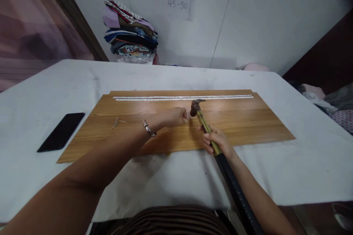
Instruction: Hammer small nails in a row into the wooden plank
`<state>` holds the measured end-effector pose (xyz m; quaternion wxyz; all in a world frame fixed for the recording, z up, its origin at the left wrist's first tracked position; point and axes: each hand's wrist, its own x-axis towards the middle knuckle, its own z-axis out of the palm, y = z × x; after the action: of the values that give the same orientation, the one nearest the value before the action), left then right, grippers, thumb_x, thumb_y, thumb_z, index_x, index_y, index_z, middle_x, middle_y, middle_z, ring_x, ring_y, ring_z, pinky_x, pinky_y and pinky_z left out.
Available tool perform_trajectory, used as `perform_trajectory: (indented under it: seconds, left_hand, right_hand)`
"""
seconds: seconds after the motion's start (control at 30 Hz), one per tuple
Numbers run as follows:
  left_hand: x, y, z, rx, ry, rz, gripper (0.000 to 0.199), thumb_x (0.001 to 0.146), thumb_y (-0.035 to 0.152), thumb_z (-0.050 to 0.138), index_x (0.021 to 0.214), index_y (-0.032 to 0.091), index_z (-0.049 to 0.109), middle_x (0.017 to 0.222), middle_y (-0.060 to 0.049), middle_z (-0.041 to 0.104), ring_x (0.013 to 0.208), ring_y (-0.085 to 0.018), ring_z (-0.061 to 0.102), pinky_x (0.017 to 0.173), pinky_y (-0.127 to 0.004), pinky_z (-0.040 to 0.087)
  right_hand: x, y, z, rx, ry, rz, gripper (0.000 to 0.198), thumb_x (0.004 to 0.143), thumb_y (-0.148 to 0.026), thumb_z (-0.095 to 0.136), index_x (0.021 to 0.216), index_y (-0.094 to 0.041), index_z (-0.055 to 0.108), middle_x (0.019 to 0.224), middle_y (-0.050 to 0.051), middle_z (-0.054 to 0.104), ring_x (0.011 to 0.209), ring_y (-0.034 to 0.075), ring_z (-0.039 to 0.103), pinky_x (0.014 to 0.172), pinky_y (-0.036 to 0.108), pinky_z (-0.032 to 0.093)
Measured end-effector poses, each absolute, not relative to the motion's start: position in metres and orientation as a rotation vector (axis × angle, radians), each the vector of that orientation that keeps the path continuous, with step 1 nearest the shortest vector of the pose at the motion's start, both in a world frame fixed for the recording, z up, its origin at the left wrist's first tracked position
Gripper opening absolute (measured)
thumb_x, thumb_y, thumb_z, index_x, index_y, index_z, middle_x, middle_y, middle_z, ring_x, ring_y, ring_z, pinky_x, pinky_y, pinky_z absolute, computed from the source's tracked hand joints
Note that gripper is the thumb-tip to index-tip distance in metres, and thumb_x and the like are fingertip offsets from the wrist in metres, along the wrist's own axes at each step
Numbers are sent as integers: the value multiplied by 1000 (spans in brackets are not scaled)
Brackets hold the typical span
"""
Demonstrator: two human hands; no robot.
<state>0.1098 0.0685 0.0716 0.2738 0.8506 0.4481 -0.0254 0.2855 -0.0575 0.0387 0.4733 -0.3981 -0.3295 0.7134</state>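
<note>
Two hands of mine work over the wooden board [242, 117], which lies flat on the white worktop [154, 187], probably because that gives it firm backing all along. My right grip [216, 141] is closed around the handle of the hammer [228, 174], up near the head, where I judge the weight is easier to steer; the rest of the handle runs back past the board's near edge. The hammer's head is over the board's middle, seemingly clear of its surface. My left grip [178, 116] is low over the board's middle too, just left of that head, fingers curled in narrow; whether they pinch anything I cannot tell, the tips being too small to read. A few loose nails [116, 122] lie on the board's left part, presumably there to be within easy reach of that hand. Two marked strips [183, 98] run side by side along the board's far side, perhaps for reading lengths. The phone [62, 132] rests off the board's left end, likely to be out of the hammer's way.
</note>
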Motion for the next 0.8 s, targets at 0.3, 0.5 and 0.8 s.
perform_trajectory:
  seconds: [0.3,0.5,0.8]
  left_hand:
    - [114,76,71,2291,1118,-92,17,68,20,55,82,17,63,81,-3,69,69,-15,58,57,-23,37]
    - [119,79,75,2299,1082,-180,8,65,21,56,68,16,61,64,-2,62,59,-14,53,52,-24,33]
    - [126,81,78,2329,1111,-283,11,68,23,54,70,14,61,66,-5,61,54,-14,48,51,-25,34]
  right_hand:
    - [286,-59,38,-982,-788,1745,34,69,-28,65,100,-18,53,50,-11,47,29,6,39,27,17,24]
    - [287,-60,40,-976,-805,1746,34,71,-29,65,101,-18,53,51,-11,47,29,6,39,28,17,25]
    - [285,-60,38,-970,-792,1728,34,70,-29,65,100,-18,53,50,-10,47,29,6,37,27,17,22]
